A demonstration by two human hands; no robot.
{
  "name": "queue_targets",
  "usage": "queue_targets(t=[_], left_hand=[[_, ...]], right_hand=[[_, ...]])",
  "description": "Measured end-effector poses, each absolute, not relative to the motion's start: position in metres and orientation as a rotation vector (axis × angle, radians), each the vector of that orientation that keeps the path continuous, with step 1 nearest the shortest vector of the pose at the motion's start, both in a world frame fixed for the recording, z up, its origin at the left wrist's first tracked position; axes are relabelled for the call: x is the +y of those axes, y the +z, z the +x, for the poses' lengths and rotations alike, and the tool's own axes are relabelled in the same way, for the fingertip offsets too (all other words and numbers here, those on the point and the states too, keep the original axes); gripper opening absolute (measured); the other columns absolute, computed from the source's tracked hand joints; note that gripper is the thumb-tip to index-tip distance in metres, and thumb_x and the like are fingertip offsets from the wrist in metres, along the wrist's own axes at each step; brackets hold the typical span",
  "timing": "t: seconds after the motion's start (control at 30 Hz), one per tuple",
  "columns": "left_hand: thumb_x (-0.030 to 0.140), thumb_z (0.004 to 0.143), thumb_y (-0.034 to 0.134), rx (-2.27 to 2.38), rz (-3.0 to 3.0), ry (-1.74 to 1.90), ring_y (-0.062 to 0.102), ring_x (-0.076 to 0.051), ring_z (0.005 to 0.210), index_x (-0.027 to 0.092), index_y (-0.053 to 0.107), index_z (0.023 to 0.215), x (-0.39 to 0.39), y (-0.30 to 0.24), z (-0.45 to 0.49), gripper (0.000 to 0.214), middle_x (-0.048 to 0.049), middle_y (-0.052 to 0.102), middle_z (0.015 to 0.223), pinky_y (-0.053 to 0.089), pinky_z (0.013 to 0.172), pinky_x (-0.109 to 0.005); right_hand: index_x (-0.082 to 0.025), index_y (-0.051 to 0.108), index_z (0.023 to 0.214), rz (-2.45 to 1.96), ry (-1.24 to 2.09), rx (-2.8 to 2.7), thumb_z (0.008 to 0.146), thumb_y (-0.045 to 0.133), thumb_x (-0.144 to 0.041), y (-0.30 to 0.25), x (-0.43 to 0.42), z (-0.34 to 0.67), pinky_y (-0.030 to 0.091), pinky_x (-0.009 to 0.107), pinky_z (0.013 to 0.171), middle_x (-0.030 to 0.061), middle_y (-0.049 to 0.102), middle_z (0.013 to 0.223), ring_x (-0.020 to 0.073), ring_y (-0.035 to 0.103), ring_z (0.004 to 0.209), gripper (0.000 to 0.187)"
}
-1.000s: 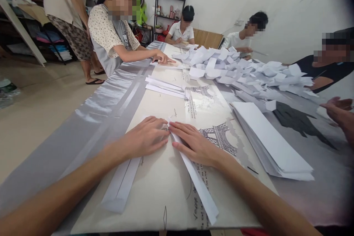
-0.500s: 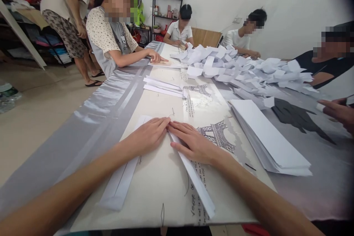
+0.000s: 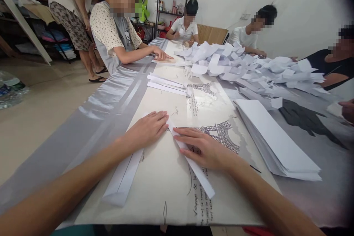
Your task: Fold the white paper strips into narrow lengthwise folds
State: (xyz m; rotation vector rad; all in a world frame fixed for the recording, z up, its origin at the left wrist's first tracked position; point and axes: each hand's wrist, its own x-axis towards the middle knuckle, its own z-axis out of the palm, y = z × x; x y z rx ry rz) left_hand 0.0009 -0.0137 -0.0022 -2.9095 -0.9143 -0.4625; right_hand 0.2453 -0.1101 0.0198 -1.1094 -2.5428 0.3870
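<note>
- The person's left hand (image 3: 151, 127) is lying palm-down, its fingers nearly straight and close together, gripping nothing; their tips are meeting the far end of a narrow folded paper strip (image 3: 201, 180).
- The right hand (image 3: 203, 145) is arching low, its fingers loosely spread and not pinching; their tips are resting along the upper part of that same strip.
- The folded strip is lying on the patterned surface (image 3: 157, 191), slanting from between the two hands down toward the near edge, to the right of centre.
- A second paper strip (image 3: 121, 182), with a lengthwise line, is lying beneath the left hand and forearm, apart from the first.
- More strips (image 3: 167, 85) are lying farther ahead, while a stack of white paper (image 3: 278, 138) is sitting to the right, and a loose heap of paper (image 3: 243, 62) is spreading beyond it.
- Across the left side, a co-worker's hand (image 3: 163, 54) is pressing on other paper.
- The step in hand is seemingly creasing: the fingers are flattening the fold at its far end.
- The next move would be calling for even, flat pressure along the strip, with the edges staying aligned and one hand steadying the paper.
</note>
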Motion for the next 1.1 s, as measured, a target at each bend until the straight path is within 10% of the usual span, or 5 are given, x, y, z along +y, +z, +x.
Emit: queue_targets(t=[1.1], left_hand=[[0.045, 0.105, 0.044, -1.158, -2.872, -0.511, 0.058, -0.025, 0.129, 0.021, 0.062, 0.114, -0.022, 0.002, 0.013, 0.031, -0.0104, 0.060, 0.144, 0.035, 0.109, -0.047]], right_hand=[[-0.021, 0.062, 0.137, -1.152, 0.274, -2.635, 0.104, 0.051, -0.027, 0.029, -0.120, 0.247, 0.045, 0.048, 0.115, 0.0069, 0.055, 0.149, 0.0260, 0.047, 0.142, 0.035]])
